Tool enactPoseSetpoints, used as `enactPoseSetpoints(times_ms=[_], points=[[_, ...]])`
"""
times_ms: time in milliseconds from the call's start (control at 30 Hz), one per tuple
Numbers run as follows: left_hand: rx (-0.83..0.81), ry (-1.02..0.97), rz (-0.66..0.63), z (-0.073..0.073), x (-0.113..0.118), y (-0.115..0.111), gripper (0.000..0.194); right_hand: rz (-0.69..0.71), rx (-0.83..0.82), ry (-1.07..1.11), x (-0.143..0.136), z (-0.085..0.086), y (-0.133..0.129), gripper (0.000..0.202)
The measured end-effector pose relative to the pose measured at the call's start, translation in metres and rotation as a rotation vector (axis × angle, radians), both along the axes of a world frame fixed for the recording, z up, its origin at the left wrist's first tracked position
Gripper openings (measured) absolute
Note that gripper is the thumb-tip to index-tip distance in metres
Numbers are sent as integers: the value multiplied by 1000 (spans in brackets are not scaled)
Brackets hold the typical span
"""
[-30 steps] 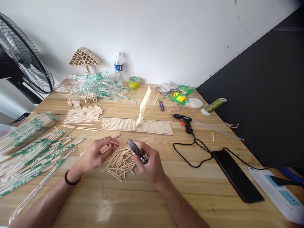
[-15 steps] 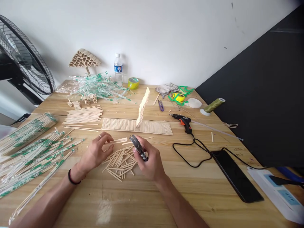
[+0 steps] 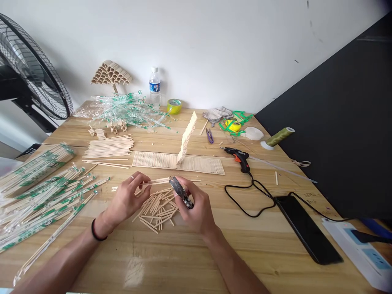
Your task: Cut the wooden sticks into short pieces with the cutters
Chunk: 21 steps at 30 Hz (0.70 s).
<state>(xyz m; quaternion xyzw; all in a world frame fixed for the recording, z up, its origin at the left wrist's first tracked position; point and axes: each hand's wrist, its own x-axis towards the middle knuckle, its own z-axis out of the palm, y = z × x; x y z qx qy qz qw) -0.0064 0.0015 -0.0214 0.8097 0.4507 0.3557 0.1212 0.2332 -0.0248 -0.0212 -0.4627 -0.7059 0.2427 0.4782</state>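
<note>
Thin wooden sticks [image 3: 159, 181] are pinched in my left hand [image 3: 130, 198], their right ends reaching the jaws of a dark metal cutting tool [image 3: 180, 192]. My right hand [image 3: 197, 208] is closed round that tool. Just below and between the hands lies a loose pile of short cut sticks [image 3: 157, 210]. Beyond them is a long flat panel of sticks [image 3: 153, 159], with a rough strip of sticks [image 3: 187, 136] rising from its middle. Longer bare sticks [image 3: 108, 147] lie in a stack at the panel's left.
Wrapped stick bundles [image 3: 39, 167] cover the left side. A glue gun [image 3: 240, 158] with its cable, a black phone [image 3: 309, 228] and a power strip [image 3: 361, 253] are at the right. Behind stand a bottle [image 3: 154, 87], green tape [image 3: 174, 106] and a stick tree [image 3: 112, 77].
The sticks in my left hand have moved right, so their ends now meet the tool's jaws. The whole view has shifted slightly.
</note>
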Motion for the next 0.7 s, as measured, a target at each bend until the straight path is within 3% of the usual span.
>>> enactPoseSetpoints(times_ms=[167,400,700], points=[[-4,19,39,-1,-1,1,2,-26,6,39,0,2,0,29],[-50,28,-35,0,2,-3,5,28,-13,-23,-1,0,0,46],[-84,22,-24,2,4,-4,6,17,-12,-37,0,-4,0,58]])
